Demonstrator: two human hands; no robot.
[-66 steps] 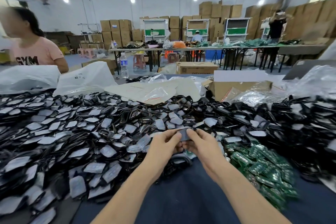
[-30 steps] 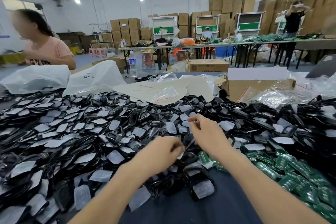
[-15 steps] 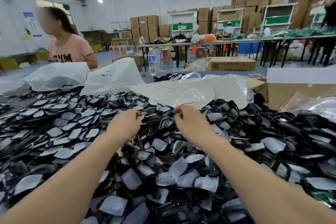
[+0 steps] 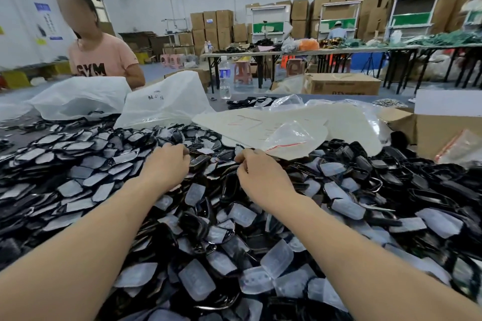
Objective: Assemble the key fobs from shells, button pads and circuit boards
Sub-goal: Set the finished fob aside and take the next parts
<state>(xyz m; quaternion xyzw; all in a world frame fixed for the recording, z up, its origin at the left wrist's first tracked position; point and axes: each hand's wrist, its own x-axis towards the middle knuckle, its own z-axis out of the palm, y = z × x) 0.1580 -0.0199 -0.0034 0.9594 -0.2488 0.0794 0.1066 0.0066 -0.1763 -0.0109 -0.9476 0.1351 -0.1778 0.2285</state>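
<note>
A wide heap of black key fob shells mixed with translucent button pads covers the table in front of me. Both my arms reach over it to its far side. My left hand has its fingers curled, with the fingertips on a black shell lying at the top of the heap. My right hand is a short way to the right, its thumb and fingers drawn together in a pinch. Whatever is between them is hidden.
White plastic bags and a flat white sheet with a small clear bag lie just beyond my hands. A cardboard box stands at the right. A person in a pink shirt sits across at the left. A water bottle stands behind the bags.
Both hands have left the near edge, where they held one fob together, and reached forward to the far side of the heap. The view has swung left, and the green circuit boards have dropped out of sight.
</note>
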